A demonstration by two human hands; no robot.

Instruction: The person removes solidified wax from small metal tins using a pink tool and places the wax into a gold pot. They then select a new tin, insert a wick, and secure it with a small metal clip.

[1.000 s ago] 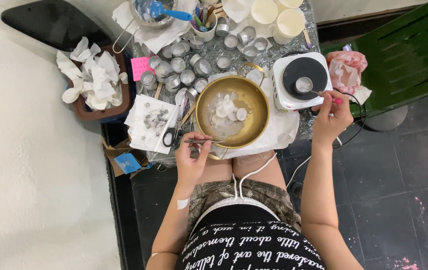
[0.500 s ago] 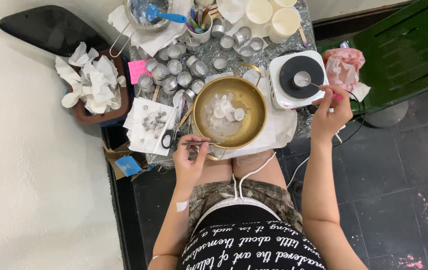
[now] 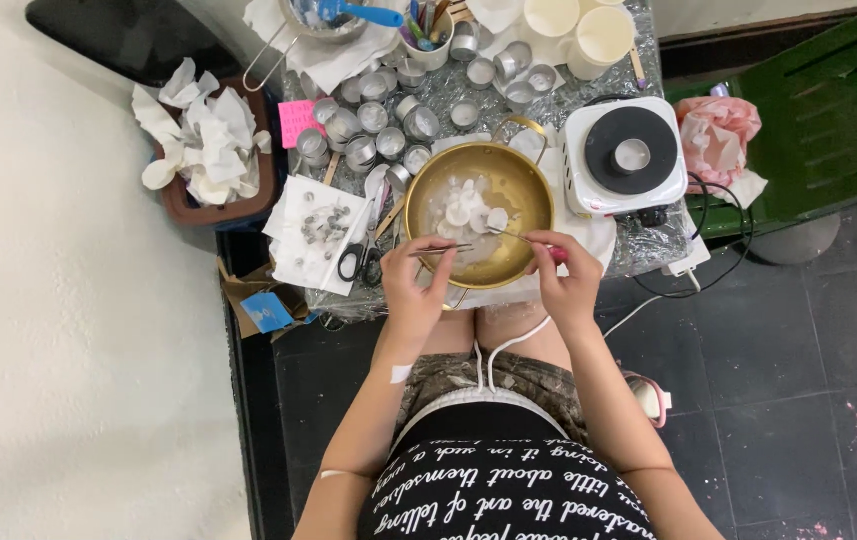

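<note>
Head view: I see both hands over the brass pot (image 3: 478, 215).
Right hand (image 3: 566, 280) left the hotplate (image 3: 626, 158), now pinching a thin tool; left hand (image 3: 416, 285) grips tweezers (image 3: 440, 249). Pink note (image 3: 295, 122) sits left.

One brass bowl (image 3: 478, 210), one hotplate (image 3: 625, 157), two cream cups (image 3: 578, 25) at 12 o'clock — small tins (image 3: 388, 120) too many to count.

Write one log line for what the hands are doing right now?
left hand: holds tweezers | right hand: holds thin tool | both over gold pot | white pieces inside
</note>
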